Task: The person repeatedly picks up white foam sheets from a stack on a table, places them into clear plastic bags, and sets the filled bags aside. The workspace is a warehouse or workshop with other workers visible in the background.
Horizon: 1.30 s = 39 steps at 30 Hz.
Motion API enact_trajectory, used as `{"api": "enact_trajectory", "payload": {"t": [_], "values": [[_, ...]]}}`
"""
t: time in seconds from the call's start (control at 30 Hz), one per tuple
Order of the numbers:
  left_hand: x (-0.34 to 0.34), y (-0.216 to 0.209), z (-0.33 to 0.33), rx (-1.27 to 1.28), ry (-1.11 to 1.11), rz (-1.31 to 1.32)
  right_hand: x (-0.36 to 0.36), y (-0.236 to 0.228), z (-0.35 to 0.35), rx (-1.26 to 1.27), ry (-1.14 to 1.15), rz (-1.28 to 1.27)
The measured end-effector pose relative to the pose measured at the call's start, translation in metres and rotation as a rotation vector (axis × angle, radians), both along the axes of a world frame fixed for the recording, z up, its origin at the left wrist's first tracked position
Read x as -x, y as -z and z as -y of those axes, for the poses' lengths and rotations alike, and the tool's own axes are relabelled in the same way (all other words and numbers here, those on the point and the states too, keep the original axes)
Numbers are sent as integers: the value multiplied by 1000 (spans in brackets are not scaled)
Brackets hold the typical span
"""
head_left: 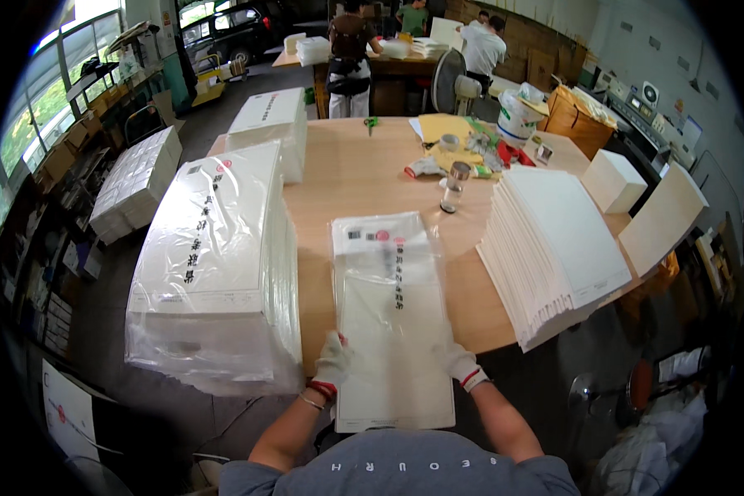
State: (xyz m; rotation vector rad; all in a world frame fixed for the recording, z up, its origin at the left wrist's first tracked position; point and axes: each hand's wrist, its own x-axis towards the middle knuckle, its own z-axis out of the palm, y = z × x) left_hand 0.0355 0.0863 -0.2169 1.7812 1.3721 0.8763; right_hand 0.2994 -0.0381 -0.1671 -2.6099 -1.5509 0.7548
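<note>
A flat stack of white paper sheets in a clear plastic bag (pixel 393 331) lies in front of me, its near end overhanging the table's front edge. My left hand (pixel 332 364), in a white glove with a red cuff, grips the bag's left side. On the opposite side my right hand (pixel 461 365), gloved the same way, holds the right edge; its fingers are partly blurred. Left of the bag stands a tall pile of bagged paper packs (pixel 215 240) with dark print and a red mark. A high stack of unbagged white sheets (pixel 554 240) rises on the right.
Another bagged pile (pixel 266 120) stands farther back on the wooden table (pixel 347 174). A glass jar (pixel 454 188), green scissors (pixel 371 124), a white bucket (pixel 519 114) and crumpled packaging (pixel 471 150) occupy the far side. A fan (pixel 450 78) and several people are beyond; a stool (pixel 639 382) stands at right.
</note>
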Motion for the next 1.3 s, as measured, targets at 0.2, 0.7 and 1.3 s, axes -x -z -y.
{"api": "enact_trajectory", "payload": {"t": [0.2,0.7,1.3], "values": [[-29,2,-7,491,-275,1063,2,40,2,-199,-327,188],[24,-35,29,-77,93,-77,24,8,27,-45,110,52],[14,-14,30,102,-33,-9,20,49,21,-359,44,135]]}}
